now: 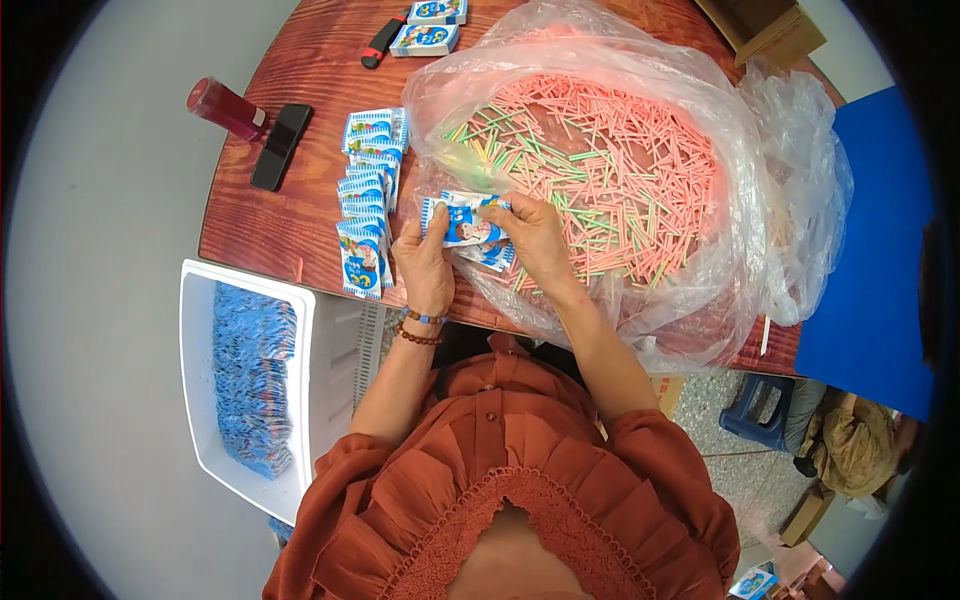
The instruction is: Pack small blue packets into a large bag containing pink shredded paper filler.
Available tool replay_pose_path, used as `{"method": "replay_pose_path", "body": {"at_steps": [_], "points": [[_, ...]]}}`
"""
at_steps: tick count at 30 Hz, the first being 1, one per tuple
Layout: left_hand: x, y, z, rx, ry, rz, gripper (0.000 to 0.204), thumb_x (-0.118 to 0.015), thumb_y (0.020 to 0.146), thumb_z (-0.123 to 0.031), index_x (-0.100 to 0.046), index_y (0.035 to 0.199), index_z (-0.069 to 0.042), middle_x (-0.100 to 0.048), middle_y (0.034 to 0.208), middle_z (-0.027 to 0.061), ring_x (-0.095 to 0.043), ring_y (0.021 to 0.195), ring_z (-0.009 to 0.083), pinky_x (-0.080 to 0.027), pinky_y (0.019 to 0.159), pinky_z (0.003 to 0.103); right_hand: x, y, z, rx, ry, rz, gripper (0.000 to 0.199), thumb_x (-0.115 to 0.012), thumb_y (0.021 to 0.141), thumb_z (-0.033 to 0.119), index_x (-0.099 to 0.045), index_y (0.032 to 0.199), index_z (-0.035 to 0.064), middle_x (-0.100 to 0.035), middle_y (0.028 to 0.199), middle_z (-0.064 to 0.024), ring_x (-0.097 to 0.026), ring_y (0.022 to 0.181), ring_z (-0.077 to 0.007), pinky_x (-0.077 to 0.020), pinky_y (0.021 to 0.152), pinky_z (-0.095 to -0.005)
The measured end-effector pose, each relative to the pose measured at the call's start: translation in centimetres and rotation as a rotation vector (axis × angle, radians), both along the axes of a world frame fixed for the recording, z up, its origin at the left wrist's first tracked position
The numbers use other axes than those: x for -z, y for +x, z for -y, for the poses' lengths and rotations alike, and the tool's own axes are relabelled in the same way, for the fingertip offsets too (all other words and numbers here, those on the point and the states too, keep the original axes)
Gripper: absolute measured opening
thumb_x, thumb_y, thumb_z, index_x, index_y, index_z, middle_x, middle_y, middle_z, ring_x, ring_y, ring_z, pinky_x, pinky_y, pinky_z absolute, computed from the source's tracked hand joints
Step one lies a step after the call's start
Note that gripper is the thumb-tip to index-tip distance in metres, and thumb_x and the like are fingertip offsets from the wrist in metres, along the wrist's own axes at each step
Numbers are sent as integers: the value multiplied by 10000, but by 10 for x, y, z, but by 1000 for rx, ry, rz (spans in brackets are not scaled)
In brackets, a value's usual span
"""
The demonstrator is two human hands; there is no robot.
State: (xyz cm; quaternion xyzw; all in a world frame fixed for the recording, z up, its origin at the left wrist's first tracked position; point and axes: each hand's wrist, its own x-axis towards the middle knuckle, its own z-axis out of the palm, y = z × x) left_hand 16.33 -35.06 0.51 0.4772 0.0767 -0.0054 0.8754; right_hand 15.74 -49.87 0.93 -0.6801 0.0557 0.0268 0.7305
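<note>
Near the table's front edge, my left hand [424, 266] pinches the left end of a small blue-and-white packet [468, 228]. The fingers of my right hand [541, 238] are closed on its right end. Just beneath it lie more blue-and-white packets [490, 256], partly hidden by the held one. Beyond my right hand, a big clear plastic bag [745, 190] lies spread open. Inside are a great many short pink sticks [650, 150], with green and yellow ones mixed in toward the left. To the left of my left hand, similar packets [362, 255] lie overlapping in a column.
A white foam box [310, 390] filled with blue packets [250, 380] stands at the left, below table height. On the wooden table [330, 60] are a phone [280, 147], a red-capped bottle [228, 108], a box cutter [383, 43] and card stacks [424, 40]. A cardboard box [785, 40] sits far right.
</note>
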Motion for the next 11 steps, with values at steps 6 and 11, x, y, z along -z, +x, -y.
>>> {"method": "replay_pose_path", "body": {"at_steps": [6, 11], "points": [[-5, 1, -3, 16, -76, -102, 188, -599, 947, -172, -670, 957, 2, -689, 915, 52, -636, 781, 95, -516, 677, 246, -22, -4, 17, 68, 133, 107, 168, -623, 924, 176, -653, 901, 13, -638, 767, 7, -573, 697, -52, -441, 625, -195], [-4, 3, -6, 148, -191, -112, 201, -580, 956, -186, -667, 968, -5, -692, 937, 85, -660, 798, 142, -549, 720, 281, -32, -9, 32, -45, -399, 615, 160, -646, 914, 203, -646, 1049, 118, -559, 1223, -115, -508, 1155, -215, -370, 1010, -335]]}}
